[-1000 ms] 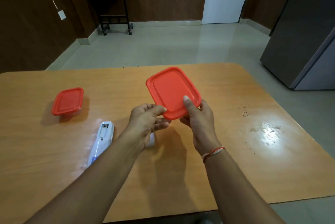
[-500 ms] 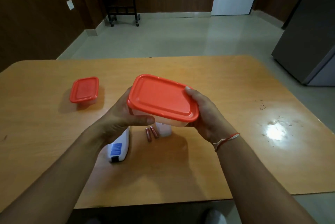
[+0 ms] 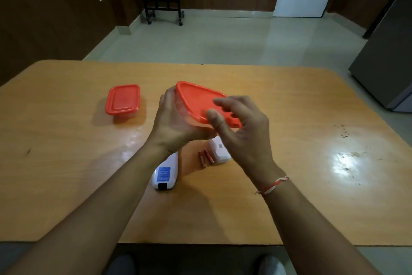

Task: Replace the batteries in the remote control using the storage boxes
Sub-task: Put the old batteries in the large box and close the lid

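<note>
My left hand point(image 3: 176, 127) holds a clear storage box with a red lid point(image 3: 196, 102) above the table, gripping it from the left and underneath. My right hand point(image 3: 240, 127) is at the lid's near right corner, fingers spread and curled, thumb against the lid's edge; the hand is blurred. Under the hands lie the white remote control point(image 3: 166, 171), back side up, two small red batteries point(image 3: 206, 157), and the white battery cover point(image 3: 219, 151). A second red-lidded box point(image 3: 123, 102) stands shut on the table to the left.
The wooden table point(image 3: 66, 174) has a glare patch and dark specks at the right. Beyond it are a tiled floor, a black wheeled stand point(image 3: 163, 5) by the wall and a grey cabinet point(image 3: 388, 63) at the right. My shoes show below the table's front edge.
The box has tilted and shifted a little further from me. My right hand has left its grip on the box's right side and come to the lid's near corner with fingers spread.
</note>
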